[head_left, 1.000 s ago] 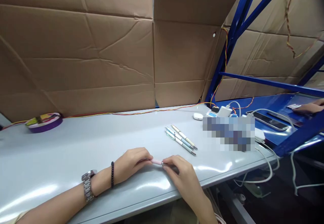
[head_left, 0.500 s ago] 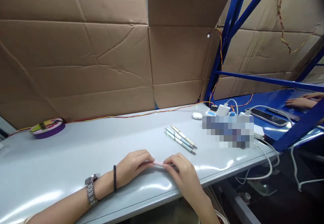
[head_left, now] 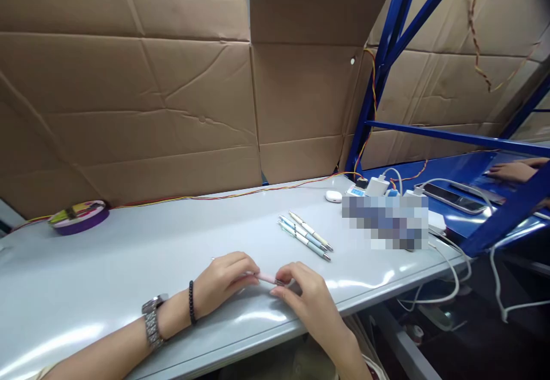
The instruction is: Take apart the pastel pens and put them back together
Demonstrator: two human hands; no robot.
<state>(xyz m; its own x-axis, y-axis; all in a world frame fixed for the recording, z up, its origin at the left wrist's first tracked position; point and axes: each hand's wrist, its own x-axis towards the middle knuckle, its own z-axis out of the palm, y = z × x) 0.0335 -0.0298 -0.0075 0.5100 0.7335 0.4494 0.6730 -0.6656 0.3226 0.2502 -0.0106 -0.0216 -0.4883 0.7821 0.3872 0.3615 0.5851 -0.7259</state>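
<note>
A pink pen with a silver tip lies between my two hands, just above the white tabletop near its front edge. My left hand is closed on the pen's body, thumb and fingers pinching it; the rear part is mostly hidden by this hand. Around the silver tip, the thumb and fingers of my right hand are curled, with the tip showing between them. Beyond my hands lie three pens side by side: a green-white pen, a blue-white pen and a cream pen.
A purple-rimmed tape roll sits at the left. To the right are a white earbud case, chargers, cables and a blurred patch. Blue rack posts and cardboard border the table. Another person's hand is far right.
The fingers of my right hand have parted slightly at the pen's end, so its silver tip now shows. My left hand keeps its hold. The view has shifted a little.
</note>
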